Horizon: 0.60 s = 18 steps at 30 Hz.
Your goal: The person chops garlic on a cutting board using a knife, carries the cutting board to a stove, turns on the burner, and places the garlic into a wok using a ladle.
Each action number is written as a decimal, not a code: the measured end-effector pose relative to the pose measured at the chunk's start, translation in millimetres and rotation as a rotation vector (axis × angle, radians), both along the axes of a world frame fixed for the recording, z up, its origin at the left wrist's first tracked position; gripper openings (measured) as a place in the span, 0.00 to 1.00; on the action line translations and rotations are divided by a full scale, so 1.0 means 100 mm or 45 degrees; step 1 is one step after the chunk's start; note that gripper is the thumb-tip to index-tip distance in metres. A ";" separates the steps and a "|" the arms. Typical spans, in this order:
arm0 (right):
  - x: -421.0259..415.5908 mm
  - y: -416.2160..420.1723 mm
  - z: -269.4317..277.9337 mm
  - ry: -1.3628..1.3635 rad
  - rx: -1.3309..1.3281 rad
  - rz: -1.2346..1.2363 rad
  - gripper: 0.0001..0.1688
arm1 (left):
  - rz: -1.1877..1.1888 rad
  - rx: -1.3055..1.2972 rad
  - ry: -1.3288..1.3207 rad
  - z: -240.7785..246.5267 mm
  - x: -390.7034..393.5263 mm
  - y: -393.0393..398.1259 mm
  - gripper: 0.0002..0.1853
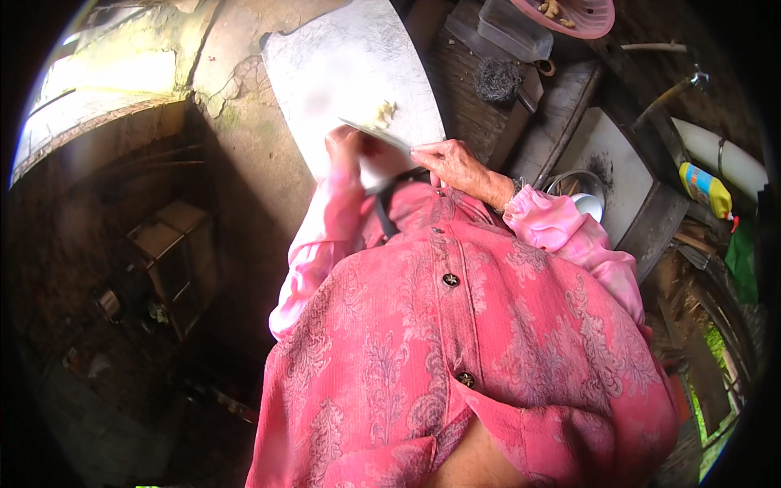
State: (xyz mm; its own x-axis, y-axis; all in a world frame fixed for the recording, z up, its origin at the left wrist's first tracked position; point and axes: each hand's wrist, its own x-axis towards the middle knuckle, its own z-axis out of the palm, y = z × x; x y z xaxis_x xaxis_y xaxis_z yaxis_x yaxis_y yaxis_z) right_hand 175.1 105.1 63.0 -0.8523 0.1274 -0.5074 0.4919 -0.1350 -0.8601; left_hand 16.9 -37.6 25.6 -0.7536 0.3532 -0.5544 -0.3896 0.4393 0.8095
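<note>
A white cutting board point(360, 67), scratched and stained, lies before me. Near its lower right edge is a small heap of pale yellow cut pieces point(385, 113), perhaps ginger. A knife point(378, 134) slants across the board just below the heap, its blade seen nearly edge-on. My right hand point(457, 168) holds the knife at its right end, with the handle hidden by the fingers. My left hand point(345, 146) is bent and blurred on the board beside the blade's left part; whether anything is between its fingers is hidden.
To the right, a dark wooden surface bears a clear plastic container point(515, 30), a steel wool scrubber point(497, 79) and a pink basket point(595, 18) with ginger in it. Farther right are a tap point(699, 77), a white bowl point(587, 206) and a yellow bottle point(706, 190). A cracked wall point(250, 122) stands left.
</note>
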 end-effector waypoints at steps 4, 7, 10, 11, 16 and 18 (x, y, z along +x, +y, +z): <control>0.04 -0.02 -0.05 0.142 0.094 -0.003 0.16 | 0.022 -0.005 -0.027 0.02 0.00 0.03 0.09; 0.05 -0.01 0.06 0.117 0.085 -0.046 0.14 | 0.064 -0.024 -0.073 -0.01 0.00 0.00 0.08; 0.03 0.05 0.07 0.126 0.152 -0.015 0.14 | 0.136 -0.008 -0.120 -0.08 -0.02 -0.03 0.07; 0.02 0.07 0.07 0.154 0.195 0.007 0.14 | 0.160 0.006 -0.131 -0.10 -0.02 -0.03 0.07; -0.01 0.04 0.05 0.012 0.048 -0.046 0.14 | 0.172 -0.042 0.048 -0.30 -0.05 -0.01 0.05; 0.00 0.02 0.01 0.011 0.009 -0.055 0.15 | 0.186 -0.079 0.097 -0.40 -0.06 -0.03 0.05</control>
State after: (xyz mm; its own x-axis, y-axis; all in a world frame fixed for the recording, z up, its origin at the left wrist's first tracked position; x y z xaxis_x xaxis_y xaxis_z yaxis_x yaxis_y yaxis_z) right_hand 174.8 107.0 64.4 -0.8504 0.1675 -0.4987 0.4780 -0.1499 -0.8655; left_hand 10.9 -40.8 -14.1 -0.8350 0.2035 -0.5113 -0.3918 0.4326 0.8120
